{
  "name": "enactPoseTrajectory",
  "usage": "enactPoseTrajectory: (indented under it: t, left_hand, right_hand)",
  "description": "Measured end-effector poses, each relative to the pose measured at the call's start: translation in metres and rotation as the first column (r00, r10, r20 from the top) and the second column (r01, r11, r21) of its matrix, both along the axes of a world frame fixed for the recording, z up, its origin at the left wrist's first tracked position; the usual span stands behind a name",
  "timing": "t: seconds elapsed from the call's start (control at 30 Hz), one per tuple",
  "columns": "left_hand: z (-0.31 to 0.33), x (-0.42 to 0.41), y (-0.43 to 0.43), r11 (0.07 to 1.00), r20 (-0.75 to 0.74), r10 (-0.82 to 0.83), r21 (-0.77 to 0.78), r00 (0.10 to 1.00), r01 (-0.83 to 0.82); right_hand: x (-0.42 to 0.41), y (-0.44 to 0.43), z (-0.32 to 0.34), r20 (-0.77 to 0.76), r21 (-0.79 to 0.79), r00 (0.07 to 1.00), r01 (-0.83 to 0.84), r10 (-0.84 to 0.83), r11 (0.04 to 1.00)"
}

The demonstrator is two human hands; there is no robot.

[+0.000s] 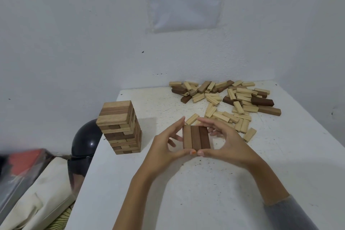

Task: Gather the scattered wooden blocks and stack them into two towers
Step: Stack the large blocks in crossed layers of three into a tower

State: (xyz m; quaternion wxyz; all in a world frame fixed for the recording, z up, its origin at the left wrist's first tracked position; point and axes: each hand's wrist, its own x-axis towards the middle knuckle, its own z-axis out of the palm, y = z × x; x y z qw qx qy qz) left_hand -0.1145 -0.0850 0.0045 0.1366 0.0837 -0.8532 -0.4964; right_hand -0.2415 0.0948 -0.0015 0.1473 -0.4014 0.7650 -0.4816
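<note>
- We see both hands meet at the middle of the white table [186,192], closed around a row of three blocks [196,139].
- The three blocks lie side by side, long edges touching: a lighter one on the left and two darker ones to its right.
- The left hand [164,147] curls round the row's left side, thumb tip at the near end and fingers bent along the left edge and far end.
- The right hand [227,144] mirrors it, thumb tip at the near end beside the left thumb and fingers curved over the far right corner.
- We cannot tell whether the row rests on the table or is raised just above it.
- A finished tower [119,127] of light and dark layers stands upright near the table's left edge, well apart from the hands.
- The loose blocks [239,99] lie in a scattered heap at the far right of the table, near the wall, its nearest pieces just beyond the right hand's fingers.
- A grey sleeve [291,214] covers the right forearm.
- A printed sheet [184,5] hangs on the wall above the heap.
- Left of the table we make out a shiny black rounded object [85,140] and a cream cloth [37,201].
</note>
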Motion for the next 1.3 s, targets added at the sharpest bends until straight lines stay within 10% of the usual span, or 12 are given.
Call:
enactPoseTrajectory:
  t: [0.53, 1.3]
  left_hand:
    - [0.104, 0.011, -0.025, 0.972, -0.256, 0.022, -0.219, 0.966, -0.08]
    - [0.083, 0.079, -0.097, 0.888, -0.241, 0.459, 0.13, 0.855, -0.441]
  right_hand:
    - [-0.003, -0.042, 0.097, -0.075, -0.273, 0.992, -0.122, 0.105, 0.954]
    - [0.044, -0.162, 0.1, -0.144, -0.1, 0.969, -0.215, 0.2, 0.971]
